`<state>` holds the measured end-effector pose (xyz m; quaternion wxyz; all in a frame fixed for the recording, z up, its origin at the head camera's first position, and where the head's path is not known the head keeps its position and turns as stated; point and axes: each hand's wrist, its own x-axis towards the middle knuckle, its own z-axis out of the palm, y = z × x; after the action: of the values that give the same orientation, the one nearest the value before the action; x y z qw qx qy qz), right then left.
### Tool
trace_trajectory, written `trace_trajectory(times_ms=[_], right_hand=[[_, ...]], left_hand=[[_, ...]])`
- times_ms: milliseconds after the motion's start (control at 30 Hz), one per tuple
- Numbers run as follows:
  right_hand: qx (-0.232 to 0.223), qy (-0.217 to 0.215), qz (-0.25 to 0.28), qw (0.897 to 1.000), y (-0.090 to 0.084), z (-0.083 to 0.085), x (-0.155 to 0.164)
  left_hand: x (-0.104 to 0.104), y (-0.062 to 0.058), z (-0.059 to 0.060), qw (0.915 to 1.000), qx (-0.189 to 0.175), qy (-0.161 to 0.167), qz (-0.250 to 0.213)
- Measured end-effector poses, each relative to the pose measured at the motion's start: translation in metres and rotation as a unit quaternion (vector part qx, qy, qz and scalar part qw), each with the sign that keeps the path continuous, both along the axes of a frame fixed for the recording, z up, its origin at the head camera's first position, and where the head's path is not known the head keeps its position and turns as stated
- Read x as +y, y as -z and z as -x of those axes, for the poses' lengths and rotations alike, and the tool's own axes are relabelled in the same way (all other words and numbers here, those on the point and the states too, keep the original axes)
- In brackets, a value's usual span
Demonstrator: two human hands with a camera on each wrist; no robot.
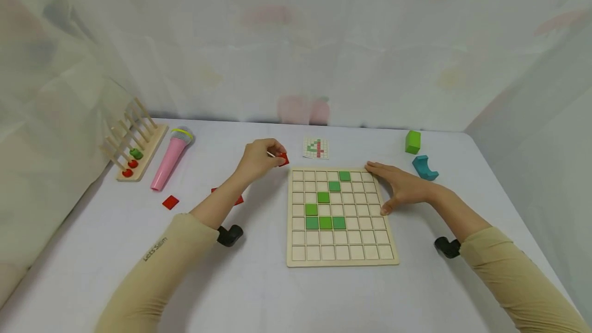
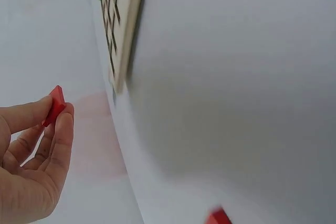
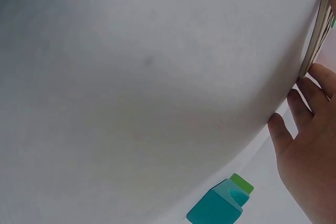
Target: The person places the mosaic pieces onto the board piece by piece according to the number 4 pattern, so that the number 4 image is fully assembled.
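The left hand (image 1: 259, 158) is pinching a red tile (image 1: 283, 159) between thumb and fingers (image 2: 31, 115), holding it just off the top-left corner of the board (image 1: 341, 258). The wrist view is showing the tile clear of the bench (image 1: 277, 292), gripped at its edges. The right hand (image 1: 402, 189) is lying flat against the board's right edge, fingers (image 3: 310, 98) straight and released, grasping nothing. Seven green tiles (image 1: 325, 223) are sitting in the grid. Two more red tiles are lying on the bench left of the board, one (image 1: 170, 202) in the open, another partly hidden behind the left forearm. A pattern card (image 1: 316, 148) is lying just beyond the board. A green block (image 1: 413, 142) and a teal block (image 1: 425, 167) are resting near the right hand.
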<state>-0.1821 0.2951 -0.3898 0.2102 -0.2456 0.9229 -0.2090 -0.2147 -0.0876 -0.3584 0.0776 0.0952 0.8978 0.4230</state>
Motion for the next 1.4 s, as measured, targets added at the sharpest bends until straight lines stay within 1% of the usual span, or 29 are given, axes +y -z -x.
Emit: trace_trajectory(times_ms=[100,233,400,500,633,800,900,1000,1133,1267,1400], right_hand=[[0.001,-0.003,0.001,1.0,0.0,0.001,0.0],[-0.002,0.0,0.003,1.0,-0.001,0.001,0.0],[-0.005,0.003,0.005,1.0,-0.001,0.0,0.0],[-0.004,0.001,0.002,1.0,-0.001,0.0,0.0],[-0.003,-0.003,0.003,1.0,0.0,0.001,0.001],[-0.002,-0.009,0.013,1.0,0.001,0.002,0.003],[-0.001,-0.011,0.018,1.0,0.001,0.003,0.004],[0.0,-0.012,0.021,1.0,0.001,0.002,0.004],[0.0,-0.013,0.02,1.0,0.0,0.001,0.004],[0.0,-0.012,0.019,1.0,-0.001,0.001,0.004],[-0.002,-0.009,0.023,1.0,-0.001,0.001,0.004]], left_hand=[[0.018,-0.002,0.001,0.9999,0.007,0.01,-0.011],[0.041,-0.005,0.003,0.9993,0.007,0.021,-0.029],[0.066,-0.006,0.004,0.9977,-0.009,0.033,-0.059],[0.08,-0.005,0.002,0.9965,-0.018,0.044,-0.068],[0.098,-0.004,-0.001,0.9953,-0.025,0.063,-0.069],[0.116,0.001,-0.003,0.9932,-0.039,0.082,-0.073],[0.125,0.005,-0.004,0.9926,-0.045,0.095,-0.061],[0.132,0.01,-0.006,0.9919,-0.041,0.115,-0.037],[0.138,0.016,-0.009,0.9906,-0.034,0.133,0.0],[0.142,0.021,-0.013,0.9908,-0.02,0.127,0.042],[0.145,0.024,-0.017,0.9922,-0.012,0.107,0.063]])
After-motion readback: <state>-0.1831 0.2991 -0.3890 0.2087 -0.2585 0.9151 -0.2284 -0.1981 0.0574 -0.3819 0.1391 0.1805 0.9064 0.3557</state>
